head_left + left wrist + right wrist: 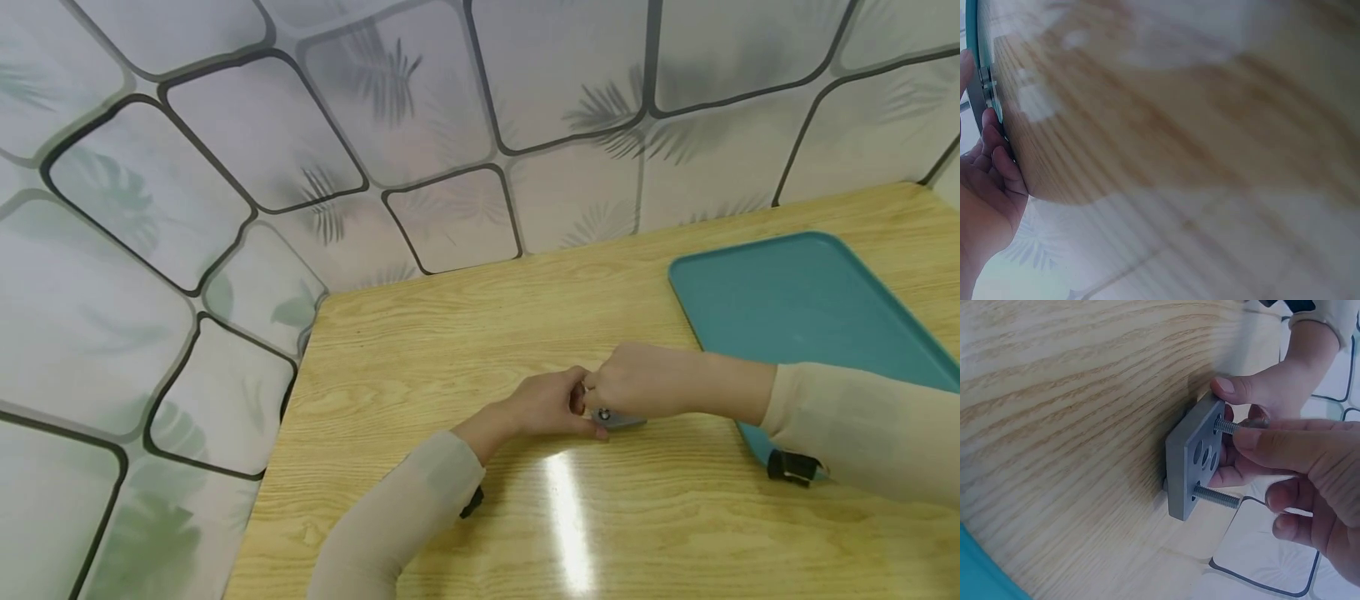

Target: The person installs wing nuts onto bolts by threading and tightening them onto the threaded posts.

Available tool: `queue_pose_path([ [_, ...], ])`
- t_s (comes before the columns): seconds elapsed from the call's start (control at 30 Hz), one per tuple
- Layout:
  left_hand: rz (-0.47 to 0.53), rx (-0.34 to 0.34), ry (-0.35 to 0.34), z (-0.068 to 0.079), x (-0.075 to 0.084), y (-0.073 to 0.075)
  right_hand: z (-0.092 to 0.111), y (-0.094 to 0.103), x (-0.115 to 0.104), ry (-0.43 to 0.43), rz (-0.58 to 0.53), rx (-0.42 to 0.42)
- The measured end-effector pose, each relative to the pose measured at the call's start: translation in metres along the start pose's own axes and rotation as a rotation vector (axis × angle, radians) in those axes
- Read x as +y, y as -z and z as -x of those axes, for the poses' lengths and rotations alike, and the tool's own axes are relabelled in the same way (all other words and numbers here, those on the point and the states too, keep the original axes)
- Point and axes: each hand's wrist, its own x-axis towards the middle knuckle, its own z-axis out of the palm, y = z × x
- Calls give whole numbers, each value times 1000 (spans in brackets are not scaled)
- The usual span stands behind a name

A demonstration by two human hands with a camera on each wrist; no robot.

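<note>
A flat grey plate (1177,465) with several holes stands tilted close over the table in the right wrist view. My left hand (551,404) grips it by one end, thumb along its edge. One threaded bolt (1217,496) pokes out of the plate's lower hole. Another bolt (1225,427) is in the upper hole, and my right hand (645,379) pinches it between thumb and finger, hiding part of its length. In the head view both hands meet over the table, with the plate mostly covered by them. The left wrist view catches only the left fingers (1007,165) and the plate's edge.
A teal tray (795,308) lies to the right on the wooden table (420,350), its near part under my right forearm. Patterned cloth (450,125) rises behind the table and along its left side. Black straps show at both wrists.
</note>
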Motion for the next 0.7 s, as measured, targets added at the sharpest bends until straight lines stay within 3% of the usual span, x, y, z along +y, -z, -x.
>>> queue_pose_path([
  [0.13,-6,5,-19,0,0,-1,0,2,-1,-89,-73,-59],
  [0.27,-1,5,-33,0,0,0,1,2,0,-102,-93,-55],
  [0.4,4,-9,-40,0,-1,0,1,2,3,-83,-88,-10],
  [0.6,0,-15,-52,-1,0,2,-1,1,5,22,-61,38],
  [0.7,-3,-19,-33,0,1,2,-1,0,3,19,-21,32],
])
